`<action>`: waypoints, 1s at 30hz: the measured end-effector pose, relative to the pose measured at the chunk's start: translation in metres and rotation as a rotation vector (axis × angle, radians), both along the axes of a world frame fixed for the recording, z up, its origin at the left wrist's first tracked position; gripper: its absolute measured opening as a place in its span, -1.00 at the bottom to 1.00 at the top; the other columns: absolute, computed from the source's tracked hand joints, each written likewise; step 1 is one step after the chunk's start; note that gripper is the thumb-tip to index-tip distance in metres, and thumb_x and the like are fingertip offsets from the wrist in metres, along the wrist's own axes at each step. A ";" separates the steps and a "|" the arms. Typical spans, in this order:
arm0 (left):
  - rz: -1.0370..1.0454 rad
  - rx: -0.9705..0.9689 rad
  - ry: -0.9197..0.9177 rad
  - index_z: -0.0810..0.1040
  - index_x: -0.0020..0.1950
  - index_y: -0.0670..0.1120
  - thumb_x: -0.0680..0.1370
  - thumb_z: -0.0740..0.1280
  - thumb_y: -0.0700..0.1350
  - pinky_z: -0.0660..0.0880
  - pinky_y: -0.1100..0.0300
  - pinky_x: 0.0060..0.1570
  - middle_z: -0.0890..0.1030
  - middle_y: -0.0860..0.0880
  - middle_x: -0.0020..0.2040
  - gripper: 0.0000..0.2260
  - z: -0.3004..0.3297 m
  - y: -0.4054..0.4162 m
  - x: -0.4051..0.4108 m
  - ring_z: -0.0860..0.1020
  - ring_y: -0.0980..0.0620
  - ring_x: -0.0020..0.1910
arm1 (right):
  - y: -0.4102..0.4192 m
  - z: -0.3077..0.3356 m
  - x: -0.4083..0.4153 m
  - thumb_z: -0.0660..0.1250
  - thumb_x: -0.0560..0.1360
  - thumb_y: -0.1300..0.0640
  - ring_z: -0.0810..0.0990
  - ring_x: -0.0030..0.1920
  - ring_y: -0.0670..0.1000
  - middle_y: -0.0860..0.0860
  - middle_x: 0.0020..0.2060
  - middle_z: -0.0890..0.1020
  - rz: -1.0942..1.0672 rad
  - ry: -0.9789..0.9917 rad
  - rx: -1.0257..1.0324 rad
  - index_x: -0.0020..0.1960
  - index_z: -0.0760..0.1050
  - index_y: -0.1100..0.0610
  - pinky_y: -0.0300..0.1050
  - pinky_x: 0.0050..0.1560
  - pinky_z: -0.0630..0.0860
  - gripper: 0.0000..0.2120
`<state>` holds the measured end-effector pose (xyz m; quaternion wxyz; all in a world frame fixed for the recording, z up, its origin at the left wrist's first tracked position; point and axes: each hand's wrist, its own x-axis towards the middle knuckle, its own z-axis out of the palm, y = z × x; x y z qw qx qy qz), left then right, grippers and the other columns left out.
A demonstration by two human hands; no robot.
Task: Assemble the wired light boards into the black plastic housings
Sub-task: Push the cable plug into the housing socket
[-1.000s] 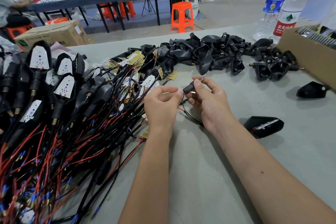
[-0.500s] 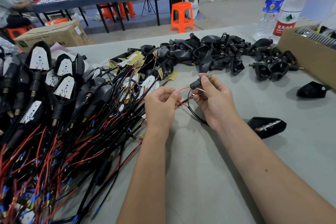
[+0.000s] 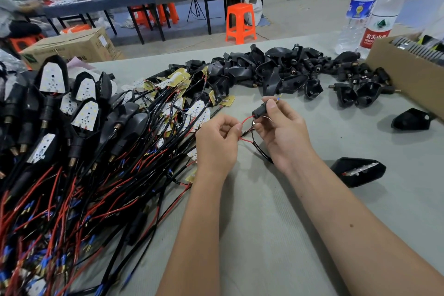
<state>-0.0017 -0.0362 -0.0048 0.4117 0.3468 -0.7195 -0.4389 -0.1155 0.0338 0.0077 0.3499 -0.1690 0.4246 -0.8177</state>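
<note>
My right hand (image 3: 280,132) pinches a small black sleeve (image 3: 259,110) with wires (image 3: 247,119) through it; my left hand (image 3: 216,142), just beside, pinches the red wire.

hands (image 3: 252,138) on red wire (image 3: 246,119)

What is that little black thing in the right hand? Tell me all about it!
The small black sleeve looks like a short plastic or rubber tube. The right hand pinches it above the table, tilted. Red and black wires run out of its lower end to the left hand; a blue-tipped wire end pokes past the thumb.
</note>
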 end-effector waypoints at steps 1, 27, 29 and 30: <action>-0.002 -0.016 -0.011 0.62 -0.17 -0.04 0.58 0.40 -0.28 0.61 0.01 -0.17 0.65 -0.02 -0.29 -0.82 -0.001 -0.001 0.001 0.60 -0.03 -0.27 | -0.001 0.000 0.001 0.28 0.69 0.21 0.56 -0.31 -0.02 0.04 -0.27 0.66 -0.016 0.055 0.006 0.10 0.58 0.17 -0.20 -0.22 0.58 -0.90; -0.028 0.030 0.041 0.68 -0.10 -0.14 0.58 0.43 -0.25 0.61 0.04 -0.19 0.69 -0.07 -0.26 -0.92 0.002 0.005 -0.001 0.62 0.02 -0.30 | -0.004 -0.006 0.006 0.29 0.67 0.22 0.55 -0.32 -0.04 -0.01 -0.31 0.60 0.014 0.185 0.070 0.04 0.61 0.10 -0.20 -0.28 0.56 -0.87; -0.029 0.092 0.060 0.69 -0.10 -0.12 0.59 0.43 -0.21 0.60 0.12 -0.19 0.70 -0.05 -0.25 -0.92 0.003 0.005 -0.001 0.62 0.08 -0.32 | -0.003 -0.006 0.004 0.27 0.68 0.22 0.55 -0.32 -0.05 -0.01 -0.30 0.63 -0.017 0.153 0.058 0.09 0.60 0.11 -0.21 -0.27 0.57 -0.88; -0.027 0.124 0.065 0.69 -0.10 -0.11 0.59 0.42 -0.22 0.61 0.14 -0.20 0.70 -0.04 -0.26 -0.91 0.003 0.005 0.000 0.62 0.09 -0.33 | -0.003 -0.006 0.002 0.27 0.69 0.22 0.56 -0.31 -0.05 0.00 -0.28 0.64 -0.030 0.140 0.052 0.11 0.59 0.12 -0.21 -0.26 0.58 -0.87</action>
